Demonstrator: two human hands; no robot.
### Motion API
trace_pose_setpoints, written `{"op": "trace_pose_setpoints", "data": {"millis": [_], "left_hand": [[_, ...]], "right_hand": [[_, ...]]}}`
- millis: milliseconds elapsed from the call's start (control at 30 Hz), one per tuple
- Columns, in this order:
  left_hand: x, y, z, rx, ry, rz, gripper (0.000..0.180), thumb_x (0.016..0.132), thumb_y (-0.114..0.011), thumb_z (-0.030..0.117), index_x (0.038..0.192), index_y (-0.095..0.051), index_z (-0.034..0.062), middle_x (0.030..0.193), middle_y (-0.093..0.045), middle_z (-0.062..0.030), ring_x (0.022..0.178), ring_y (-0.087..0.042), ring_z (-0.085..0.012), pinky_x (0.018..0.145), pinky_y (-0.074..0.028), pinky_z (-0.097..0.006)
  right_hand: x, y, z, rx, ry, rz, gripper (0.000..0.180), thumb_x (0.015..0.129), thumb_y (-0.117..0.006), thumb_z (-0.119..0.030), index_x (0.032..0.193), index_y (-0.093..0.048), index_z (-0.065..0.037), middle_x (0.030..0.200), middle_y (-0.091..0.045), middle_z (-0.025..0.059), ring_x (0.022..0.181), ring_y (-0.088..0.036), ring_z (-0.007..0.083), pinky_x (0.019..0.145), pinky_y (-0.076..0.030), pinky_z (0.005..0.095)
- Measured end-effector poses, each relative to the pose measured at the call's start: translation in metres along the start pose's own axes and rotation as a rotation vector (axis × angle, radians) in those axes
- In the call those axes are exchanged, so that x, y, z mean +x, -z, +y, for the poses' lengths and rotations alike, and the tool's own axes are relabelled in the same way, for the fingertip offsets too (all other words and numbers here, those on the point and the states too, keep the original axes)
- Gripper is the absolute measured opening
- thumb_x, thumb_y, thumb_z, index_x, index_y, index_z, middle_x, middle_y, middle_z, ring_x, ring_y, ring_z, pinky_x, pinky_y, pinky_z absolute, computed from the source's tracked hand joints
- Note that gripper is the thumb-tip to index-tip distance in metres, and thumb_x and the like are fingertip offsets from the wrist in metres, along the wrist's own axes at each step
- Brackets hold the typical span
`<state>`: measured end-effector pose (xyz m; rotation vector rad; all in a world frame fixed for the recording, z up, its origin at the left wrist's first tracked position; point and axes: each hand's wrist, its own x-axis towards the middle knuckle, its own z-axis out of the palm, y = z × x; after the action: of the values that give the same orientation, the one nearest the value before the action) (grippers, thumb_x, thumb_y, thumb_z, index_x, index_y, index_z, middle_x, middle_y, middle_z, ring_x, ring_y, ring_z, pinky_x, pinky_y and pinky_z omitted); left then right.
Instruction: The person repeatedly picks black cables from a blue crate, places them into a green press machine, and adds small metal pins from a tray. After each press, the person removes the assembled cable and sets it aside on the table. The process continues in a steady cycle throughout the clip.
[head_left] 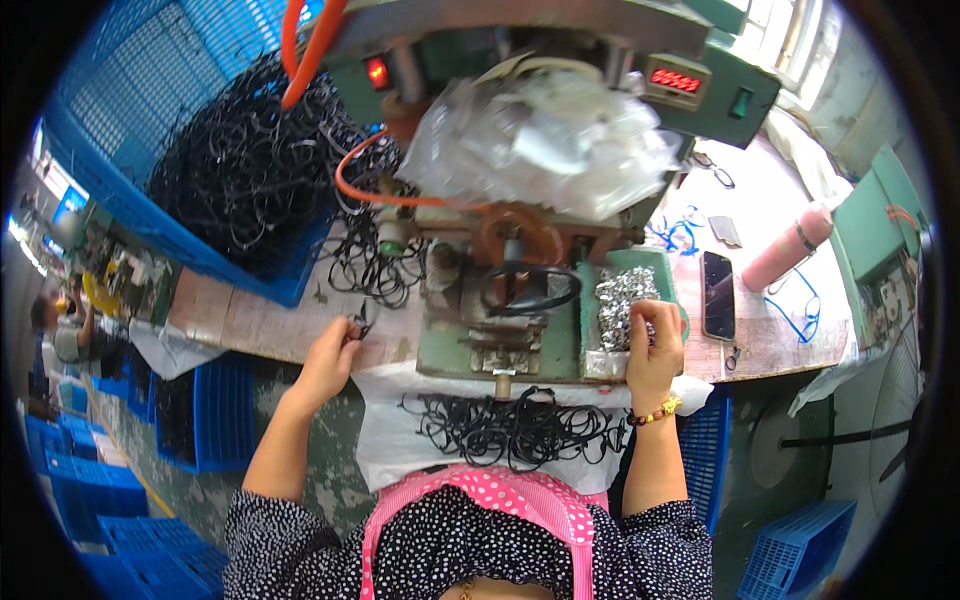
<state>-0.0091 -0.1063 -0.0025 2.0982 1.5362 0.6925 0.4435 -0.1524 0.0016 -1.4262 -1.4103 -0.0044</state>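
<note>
My left hand (328, 358) is at the front of the table, its fingertips pinched on a thin black strap (363, 318). Just beyond it lies a tangle of black straps (375, 262). A green bench press (450, 355) stands in the middle, with a looped black strap (548, 310) at its tooling. To the right of the tooling, a green tray (588, 320) holds many small shiny silver metal pieces (625, 300). My right hand (655, 350) is over the tray's right side, fingers curled together; whatever they hold is too small to make out.
A blue crate (150, 225) heaped with black straps (260, 165) stands back left. More black straps (520, 428) lie across my lap. A phone (718, 295), a pink bottle (790, 245) and blue cords (800, 315) rest at right. An orange hose (350, 185) hangs by the press.
</note>
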Motion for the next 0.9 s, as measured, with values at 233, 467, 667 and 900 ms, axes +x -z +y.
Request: {"op": "trace_pose_setpoints", "data": {"millis": [233, 467, 667, 900], "left_hand": [[0.006, -0.001, 0.05, -0.69, 0.118, 0.102, 0.01, 0.103, -0.054, 0.013, 0.11, -0.05, 0.0062, 0.085, -0.062, -0.0058, 0.068, -0.057, -0.0087, 0.06, -0.046, -0.022], [0.006, 0.0, 0.119, -0.859, -0.049, 0.228, 0.018, 0.103, -0.055, 0.012, 0.118, -0.05, 0.0028, 0.085, -0.063, -0.0079, 0.066, -0.059, -0.0104, 0.06, -0.047, -0.022], [0.009, 0.01, 0.174, -0.89, -0.32, 0.348, 0.021, 0.104, -0.052, 0.012, 0.12, -0.05, -0.0002, 0.092, -0.066, -0.0099, 0.077, -0.063, -0.0125, 0.07, -0.053, -0.026], [0.013, 0.019, 0.206, -1.007, -0.421, -0.043, 0.022, 0.105, -0.049, 0.015, 0.117, -0.055, -0.0027, 0.098, -0.067, -0.0103, 0.083, -0.065, -0.0123, 0.069, -0.054, -0.025]], "right_hand": [[-0.001, 0.001, -0.002, 0.13, -0.064, -0.012, 0.015, 0.086, -0.068, 0.006, 0.099, -0.068, -0.001, 0.091, -0.066, 0.0083, 0.084, -0.063, 0.0192, 0.076, -0.05, 0.0279], [-0.002, 0.003, 0.0, 0.098, -0.013, -0.011, 0.014, 0.085, -0.066, 0.007, 0.095, -0.068, -0.002, 0.087, -0.067, 0.0106, 0.081, -0.065, 0.0235, 0.074, -0.051, 0.0313], [0.007, -0.004, -0.015, 0.446, -0.245, 0.008, 0.016, 0.087, -0.065, 0.01, 0.099, -0.063, 0.0, 0.094, -0.064, 0.0039, 0.088, -0.061, 0.0132, 0.082, -0.049, 0.0259], [0.032, -0.012, -0.084, 0.781, -0.196, -0.077, 0.018, 0.088, -0.062, 0.011, 0.102, -0.061, 0.0, 0.104, -0.062, 0.0051, 0.1, -0.058, 0.0128, 0.092, -0.045, 0.0255]]}}
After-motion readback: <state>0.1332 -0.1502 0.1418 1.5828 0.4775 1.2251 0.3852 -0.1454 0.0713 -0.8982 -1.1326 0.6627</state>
